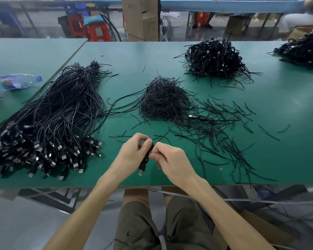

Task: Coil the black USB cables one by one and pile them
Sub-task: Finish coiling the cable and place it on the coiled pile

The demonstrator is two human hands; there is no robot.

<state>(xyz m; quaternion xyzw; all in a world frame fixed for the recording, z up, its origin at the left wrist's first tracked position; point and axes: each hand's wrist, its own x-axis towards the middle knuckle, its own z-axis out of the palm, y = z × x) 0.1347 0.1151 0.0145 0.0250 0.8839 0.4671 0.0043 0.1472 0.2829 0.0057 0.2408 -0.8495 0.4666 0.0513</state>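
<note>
Head view: left hand (pixel 134 150) and right hand (pixel 172 159) pinch one seemingly coiled cable (pixel 146 158); one uncoiled bundle (pixel 52 112) lies left.

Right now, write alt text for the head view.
The left hand and right hand pinch a coiled black USB cable over the green table, plug hanging down. Uncoiled cables lie bundled at left; a coiled pile sits beyond.

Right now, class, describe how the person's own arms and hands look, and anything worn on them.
The left hand and right hand are bare: no gloves, and no watch or bracelet shows at either wrist. The arms are uncovered as far as the frame shows, no sleeves in view. Olive-brown shorts are worn.
</note>
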